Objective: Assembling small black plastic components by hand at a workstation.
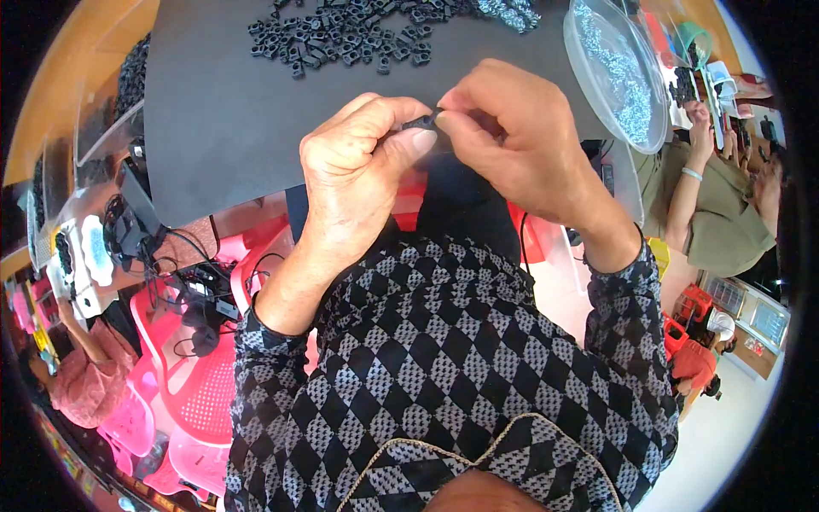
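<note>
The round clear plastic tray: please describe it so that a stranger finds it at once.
Follow the dark grey tabletop to its right side, beyond the person's right hand. There lies the round clear plastic tray, holding shiny silvery pieces; its rim sets it apart from the loose black plastic parts scattered left of it.

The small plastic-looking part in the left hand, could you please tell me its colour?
The small plastic-looking part is black; it shows best in the head view.
</note>
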Tool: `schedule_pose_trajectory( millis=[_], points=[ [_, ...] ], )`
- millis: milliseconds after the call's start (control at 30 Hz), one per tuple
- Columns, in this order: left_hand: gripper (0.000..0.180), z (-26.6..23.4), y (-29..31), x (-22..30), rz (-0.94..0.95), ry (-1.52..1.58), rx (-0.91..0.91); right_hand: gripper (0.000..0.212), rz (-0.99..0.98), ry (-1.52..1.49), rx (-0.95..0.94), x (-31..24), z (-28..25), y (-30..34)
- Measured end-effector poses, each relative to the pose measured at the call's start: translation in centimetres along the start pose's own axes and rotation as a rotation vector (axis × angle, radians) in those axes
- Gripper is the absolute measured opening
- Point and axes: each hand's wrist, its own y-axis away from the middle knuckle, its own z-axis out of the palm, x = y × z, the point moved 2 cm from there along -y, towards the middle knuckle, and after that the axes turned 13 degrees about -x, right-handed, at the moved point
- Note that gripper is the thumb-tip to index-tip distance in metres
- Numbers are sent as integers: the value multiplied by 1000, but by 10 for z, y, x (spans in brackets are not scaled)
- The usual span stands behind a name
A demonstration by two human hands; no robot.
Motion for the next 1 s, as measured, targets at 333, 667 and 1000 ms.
schedule_pose_trajectory(
  millis=[333,667,1000],
  points=[
    [16,2,2,-2,-44,24,31,12,-53,23,130,0,14,5],
    [19,-3,1,-6,132,-160,-13,10,163,-365,-64,5,6,3],
    [18,1,-8,14,103,-383,-67,12,-104,23,100,9,3,4]
  ],
)
